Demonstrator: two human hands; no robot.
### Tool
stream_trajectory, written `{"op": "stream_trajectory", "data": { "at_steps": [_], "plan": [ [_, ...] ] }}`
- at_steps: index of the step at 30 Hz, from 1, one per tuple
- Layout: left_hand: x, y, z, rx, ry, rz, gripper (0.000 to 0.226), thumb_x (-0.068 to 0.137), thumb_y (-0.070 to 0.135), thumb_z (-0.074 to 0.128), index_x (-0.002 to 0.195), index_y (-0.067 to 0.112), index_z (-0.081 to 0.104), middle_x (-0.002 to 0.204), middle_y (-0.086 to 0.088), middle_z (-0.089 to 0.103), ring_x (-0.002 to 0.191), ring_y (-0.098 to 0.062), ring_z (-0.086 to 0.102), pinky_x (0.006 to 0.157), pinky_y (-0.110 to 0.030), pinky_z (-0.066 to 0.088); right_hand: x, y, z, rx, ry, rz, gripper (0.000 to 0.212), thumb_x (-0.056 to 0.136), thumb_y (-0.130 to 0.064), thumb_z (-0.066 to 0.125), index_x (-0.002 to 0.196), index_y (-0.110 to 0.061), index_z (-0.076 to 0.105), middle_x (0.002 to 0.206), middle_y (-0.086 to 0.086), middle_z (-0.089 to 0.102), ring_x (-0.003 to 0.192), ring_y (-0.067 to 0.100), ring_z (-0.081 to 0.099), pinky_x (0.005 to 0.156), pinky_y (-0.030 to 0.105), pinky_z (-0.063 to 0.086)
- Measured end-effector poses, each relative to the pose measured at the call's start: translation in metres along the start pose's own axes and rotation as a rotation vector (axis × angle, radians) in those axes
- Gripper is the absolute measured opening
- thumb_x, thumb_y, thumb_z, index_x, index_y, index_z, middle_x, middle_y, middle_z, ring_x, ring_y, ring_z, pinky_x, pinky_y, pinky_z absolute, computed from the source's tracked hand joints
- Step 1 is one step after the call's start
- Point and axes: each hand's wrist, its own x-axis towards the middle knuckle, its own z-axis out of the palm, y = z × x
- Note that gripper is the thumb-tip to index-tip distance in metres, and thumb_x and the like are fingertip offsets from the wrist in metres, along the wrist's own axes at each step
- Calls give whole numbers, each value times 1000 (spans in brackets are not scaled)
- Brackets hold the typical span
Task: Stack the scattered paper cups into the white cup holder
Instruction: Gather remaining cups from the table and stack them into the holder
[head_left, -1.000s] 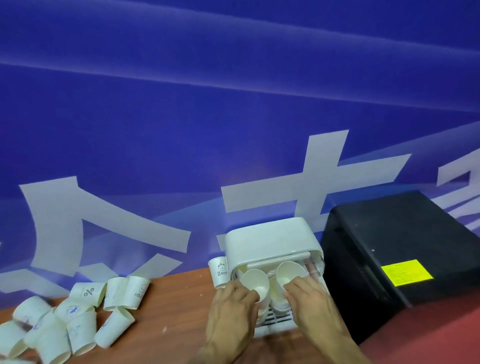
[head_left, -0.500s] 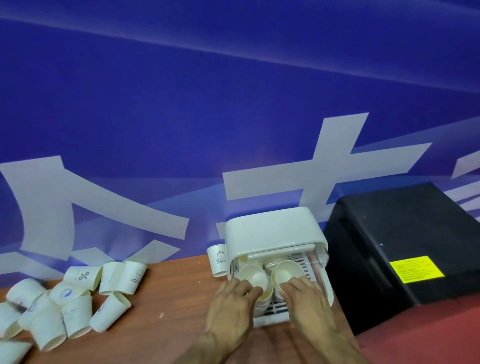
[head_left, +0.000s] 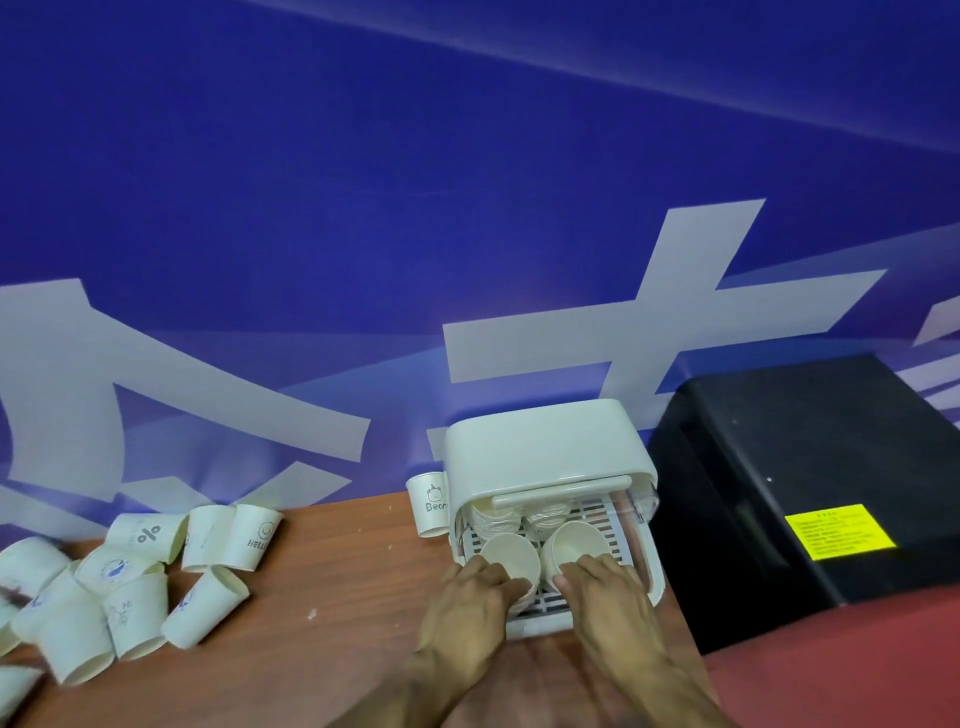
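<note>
The white cup holder (head_left: 540, 447) stands on the wooden table against the blue wall, its front open over a slatted tray. My left hand (head_left: 467, 603) grips a white paper cup (head_left: 506, 556) at the tray's front left. My right hand (head_left: 605, 587) grips a second paper cup (head_left: 576, 540) at the front right. Behind them, stacked cups (head_left: 496, 517) sit deeper under the lid. Several loose paper cups (head_left: 130, 587) lie scattered at the table's left. One upright cup (head_left: 428, 504) stands by the holder's left side.
A black box (head_left: 810, 467) with a yellow label stands right of the holder, touching or nearly so. A red surface (head_left: 852, 665) lies at the lower right. Bare brown tabletop (head_left: 337, 597) separates the scattered cups from the holder.
Both hands have pushed their cups a little lower and deeper into the holder's tray. The view has shifted slightly, so the scattered cups sit further right.
</note>
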Motion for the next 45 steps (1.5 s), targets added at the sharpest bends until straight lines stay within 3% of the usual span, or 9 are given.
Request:
{"op": "stream_trajectory", "data": {
  "at_steps": [5, 9, 13, 18, 23, 27, 29, 33, 45],
  "plan": [
    [3, 6, -1, -76, 51, -41, 39, 88, 24, 38, 119, 30, 60, 111, 6, 61, 108, -19, 47, 80, -31, 32, 2, -1, 9, -53, 102, -33, 36, 92, -40, 37, 69, -30, 63, 66, -12, 56, 65, 15, 55, 57, 28, 39],
    [5, 5, 0, -158, 43, -59, 36, 90, 28, 39, 118, 30, 62, 113, 8, 62, 111, -17, 46, 87, -32, 34, 8, -7, 9, -42, 71, -32, 36, 91, -39, 37, 67, -29, 62, 65, -11, 53, 64, 15, 54, 58, 27, 33],
    [5, 3, 1, -179, 17, -63, 32, 92, 28, 38, 115, 30, 60, 113, 8, 61, 112, -15, 43, 83, -31, 31, 10, -10, 6, -31, 24, 9, 36, 89, -38, 37, 62, -28, 58, 63, -11, 53, 63, 16, 55, 55, 27, 31],
    [9, 0, 2, -197, -31, -91, 30, 98, 34, 35, 120, 29, 56, 118, 3, 59, 116, -21, 45, 93, -37, 39, 18, -20, -11, 14, -210, 13, 32, 102, -39, 33, 94, -23, 61, 97, -7, 60, 99, 19, 52, 78, 36, 36],
    [-7, -7, -8, -263, 51, -66, 43, 96, 39, 42, 137, 29, 50, 138, 9, 50, 124, -18, 43, 106, -31, 35, 8, -35, -24, 0, -16, 42, 13, 77, -31, 74, 80, -21, 67, 75, -5, 62, 74, 24, 60, 62, 36, 50],
    [-34, -12, -25, -270, 171, -65, 42, 93, 40, 43, 132, 29, 54, 133, 10, 53, 120, -16, 45, 105, -29, 36, -1, -57, -45, -24, 136, -1, 21, 74, -27, 75, 93, -19, 71, 84, -4, 67, 81, 24, 63, 84, 38, 41],
    [-51, -17, -33, -265, 217, -85, 39, 93, 38, 46, 131, 30, 54, 132, 10, 54, 121, -16, 46, 106, -32, 37, -6, -71, -54, -1, 181, -47, 22, 76, -26, 70, 97, -18, 70, 88, -2, 67, 83, 26, 63, 81, 39, 46],
    [-97, -38, -47, -261, 233, -177, 40, 93, 39, 45, 132, 33, 52, 136, 11, 50, 126, -15, 42, 111, -37, 33, -16, -113, -61, 45, 196, -121, 24, 74, -26, 61, 93, -16, 71, 86, 1, 68, 79, 28, 62, 70, 39, 53],
    [-307, -193, -58, -302, 377, -658, 37, 95, 39, 47, 131, 32, 55, 135, 8, 53, 124, -15, 45, 104, -36, 40, -27, -348, -13, 126, 18, -542, 25, 81, -25, 69, 105, -17, 70, 94, -2, 67, 85, 23, 60, 76, 36, 52]
  ]
}}
